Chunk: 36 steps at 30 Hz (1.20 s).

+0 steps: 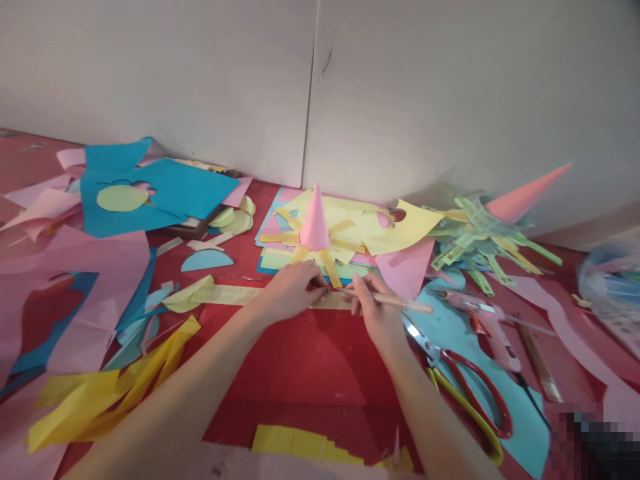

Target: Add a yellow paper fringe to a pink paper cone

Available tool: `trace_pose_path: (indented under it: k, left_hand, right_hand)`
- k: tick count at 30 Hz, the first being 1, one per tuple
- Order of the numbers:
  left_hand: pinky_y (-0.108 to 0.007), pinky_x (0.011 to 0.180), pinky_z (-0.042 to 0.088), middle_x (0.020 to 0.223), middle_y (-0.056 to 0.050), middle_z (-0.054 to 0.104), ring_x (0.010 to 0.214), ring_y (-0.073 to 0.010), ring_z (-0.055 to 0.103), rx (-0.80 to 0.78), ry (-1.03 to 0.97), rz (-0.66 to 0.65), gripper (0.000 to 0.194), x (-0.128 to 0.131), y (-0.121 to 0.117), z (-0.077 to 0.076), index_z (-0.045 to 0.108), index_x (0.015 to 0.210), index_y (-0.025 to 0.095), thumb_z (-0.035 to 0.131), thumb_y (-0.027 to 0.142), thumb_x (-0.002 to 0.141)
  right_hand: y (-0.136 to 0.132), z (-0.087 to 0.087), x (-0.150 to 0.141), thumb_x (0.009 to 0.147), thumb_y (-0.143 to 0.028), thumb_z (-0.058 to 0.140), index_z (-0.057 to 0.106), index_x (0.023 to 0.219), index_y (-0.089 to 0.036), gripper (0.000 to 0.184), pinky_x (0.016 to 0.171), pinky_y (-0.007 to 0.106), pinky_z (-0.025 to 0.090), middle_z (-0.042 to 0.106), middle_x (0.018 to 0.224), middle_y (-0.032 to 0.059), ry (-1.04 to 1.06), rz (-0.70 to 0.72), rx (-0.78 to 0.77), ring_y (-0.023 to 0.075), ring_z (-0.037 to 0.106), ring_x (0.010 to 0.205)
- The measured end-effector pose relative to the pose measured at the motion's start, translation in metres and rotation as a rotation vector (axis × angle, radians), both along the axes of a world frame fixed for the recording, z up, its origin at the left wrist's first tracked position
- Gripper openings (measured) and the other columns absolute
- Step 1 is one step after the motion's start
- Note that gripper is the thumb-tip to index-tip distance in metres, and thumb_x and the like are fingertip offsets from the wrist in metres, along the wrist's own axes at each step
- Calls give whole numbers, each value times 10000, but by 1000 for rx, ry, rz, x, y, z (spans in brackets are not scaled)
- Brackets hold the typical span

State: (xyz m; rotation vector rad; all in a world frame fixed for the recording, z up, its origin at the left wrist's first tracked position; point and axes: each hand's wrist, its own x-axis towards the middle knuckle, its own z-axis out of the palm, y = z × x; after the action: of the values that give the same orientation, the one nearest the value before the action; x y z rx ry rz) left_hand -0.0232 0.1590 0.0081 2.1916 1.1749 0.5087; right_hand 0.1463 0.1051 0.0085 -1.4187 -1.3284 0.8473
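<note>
A pink paper cone (314, 220) stands upright on yellow paper strips (327, 263) that spread out from its base like rays. My left hand (290, 288) rests with its fingers closed on the end of one yellow strip just in front of the cone. My right hand (376, 308) grips a thin wooden stick (400, 303) whose tip meets that same strip beside my left fingers. A long pale yellow strip (235, 295) lies flat under my left hand.
Red-and-yellow-handled scissors (467, 390) lie right of my right arm, next to a pink glue gun (493, 330). A second pink cone with green strips (495, 227) lies at the right. Blue, pink and yellow paper scraps (115, 193) cover the red table (310, 360) on the left.
</note>
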Motion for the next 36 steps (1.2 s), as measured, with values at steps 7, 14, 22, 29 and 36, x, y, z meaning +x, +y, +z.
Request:
trace_pose_path:
  k: [7, 14, 22, 29, 36]
  left_hand:
    - [-254, 651, 411, 811, -17, 626, 736, -151, 565, -6, -17, -2, 60, 0, 0, 0, 598, 731, 183, 546, 208, 746]
    - [-263, 671, 413, 834, -12, 628, 759, -153, 570, 3, -37, -9, 55, -1, 1, -3, 601, 738, 187, 547, 194, 741]
    - [-267, 658, 414, 829, -14, 640, 763, -162, 575, -20, -28, 12, 61, 0, 0, -1, 601, 734, 193, 542, 207, 742]
    - [-271, 659, 406, 808, -4, 641, 758, -162, 575, 12, -34, 8, 43, 0, 1, -5, 592, 734, 197, 559, 220, 747]
    - [-273, 666, 403, 820, -7, 646, 771, -166, 579, 15, -31, 6, 39, 0, 2, -5, 596, 739, 196, 560, 213, 746]
  right_hand:
    - [2, 0, 0, 815, -396, 541, 432, 652, -223, 262, 546, 245, 469, 445, 402, -85, -3, 17, 24, 116, 516, 428]
    - [1, 1, 1, 819, -338, 530, 375, 564, -222, 320, 517, 231, 410, 442, 388, -74, -118, -7, 73, 110, 478, 425]
    - [1, -1, 3, 819, -328, 513, 367, 542, -223, 330, 523, 232, 400, 443, 386, -71, -198, 20, 90, 108, 462, 422]
    - [0, -2, 2, 827, -324, 503, 375, 584, -229, 291, 514, 242, 411, 443, 397, -77, -145, -6, 94, 116, 477, 421]
    - [0, 1, 2, 814, -297, 506, 358, 532, -227, 326, 511, 231, 397, 415, 375, -77, -201, 3, 88, 108, 446, 417]
